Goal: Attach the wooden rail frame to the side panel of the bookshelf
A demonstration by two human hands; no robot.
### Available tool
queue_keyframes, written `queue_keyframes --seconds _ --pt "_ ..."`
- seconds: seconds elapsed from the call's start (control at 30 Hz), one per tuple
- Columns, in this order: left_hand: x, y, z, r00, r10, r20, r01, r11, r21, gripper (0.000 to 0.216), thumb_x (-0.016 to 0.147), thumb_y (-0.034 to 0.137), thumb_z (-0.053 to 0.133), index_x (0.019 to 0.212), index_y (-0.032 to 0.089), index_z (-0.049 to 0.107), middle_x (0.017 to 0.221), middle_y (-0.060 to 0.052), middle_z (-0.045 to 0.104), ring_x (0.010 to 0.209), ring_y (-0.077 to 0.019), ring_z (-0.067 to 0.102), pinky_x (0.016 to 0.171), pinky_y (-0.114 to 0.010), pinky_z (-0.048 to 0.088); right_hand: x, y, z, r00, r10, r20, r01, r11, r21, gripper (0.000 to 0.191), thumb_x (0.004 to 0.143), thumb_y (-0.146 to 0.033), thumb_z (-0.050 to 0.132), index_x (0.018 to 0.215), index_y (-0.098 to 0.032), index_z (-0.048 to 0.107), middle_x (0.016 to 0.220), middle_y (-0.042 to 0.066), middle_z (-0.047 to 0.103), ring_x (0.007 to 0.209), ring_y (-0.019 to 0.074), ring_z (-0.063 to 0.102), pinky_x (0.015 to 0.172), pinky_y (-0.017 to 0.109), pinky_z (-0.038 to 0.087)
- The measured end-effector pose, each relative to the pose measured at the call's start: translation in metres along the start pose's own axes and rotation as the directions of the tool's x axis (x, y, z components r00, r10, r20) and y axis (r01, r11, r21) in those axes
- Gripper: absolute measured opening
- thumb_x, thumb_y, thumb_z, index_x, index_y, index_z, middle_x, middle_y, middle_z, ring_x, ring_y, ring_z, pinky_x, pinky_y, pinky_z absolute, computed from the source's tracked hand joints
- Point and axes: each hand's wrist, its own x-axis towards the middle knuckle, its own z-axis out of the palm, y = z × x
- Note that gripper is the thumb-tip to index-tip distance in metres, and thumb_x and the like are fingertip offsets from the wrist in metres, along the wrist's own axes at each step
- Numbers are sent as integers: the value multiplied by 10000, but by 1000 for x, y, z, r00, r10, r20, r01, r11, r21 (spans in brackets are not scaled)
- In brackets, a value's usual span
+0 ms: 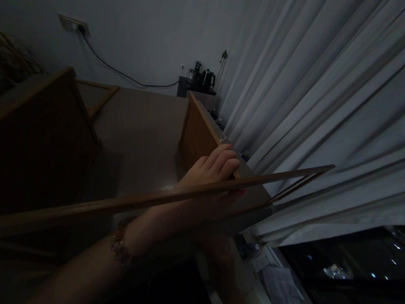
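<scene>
The room is dark. My left hand (pixel 212 169), with a beaded bracelet on the wrist, reaches up from the lower left. Its fingers curl over the top edge of a thin wooden panel (pixel 116 204) that slants across the view from lower left to upper right, and the thumb presses on the near side. My right hand (pixel 220 252) is lower down, under the panel's right part and close to its underside. It is too dim for me to make out its fingers. Behind the panel stands a brown wooden piece of furniture (pixel 142 135) with raised side boards.
A pale curtain (pixel 331 113) hangs on the right over a dark window (pixel 357 267). Papers (pixel 282 290) lie on the sill below it. A kettle (pixel 207 78) sits on a small cabinet at the back. A wall socket (pixel 72 24) has a cable running from it.
</scene>
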Motion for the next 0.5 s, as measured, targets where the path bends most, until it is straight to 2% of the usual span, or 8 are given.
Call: queue_keyframes --seconds 0.13,0.23,0.4,0.5 --pt "0 0 -1 1000 10 8 -10 1000 15 372 881 455 506 1116 178 424 1242 -139 534 1346 -273 376 954 -420 467 -4 5 5 996 -83 27 84 995 -49 329 917 -164 522 1163 -333 660 878 45 665 864 178 589 689 290 530" --pt "-1 0 0 1000 5 -1 -5 1000 7 381 880 456 507 1127 178 420 1235 -137 539 1345 -268 374 951 -419 469 -5 7 6 997 -53 51 53 998 -16 277 901 -190 569 1110 -331 684 885 40 650 901 178 591 719 292 530" --pt "0 0 -1 1000 4 4 -4 1000 11 375 866 432 537 1113 176 418 1235 -131 537 1340 -260 381 955 -411 470 -2 8 6 985 -69 159 58 996 74 236 940 -198 497 1048 -286 689 952 37 682 984 171 605 803 300 536" --pt "0 0 -2 1000 6 -2 -6 1000 16 372 872 443 525 1109 178 416 1227 -134 539 1333 -267 388 959 -417 466 -1 7 5 988 -56 146 42 994 97 202 932 -203 514 994 -277 690 934 36 694 947 171 626 779 292 543"
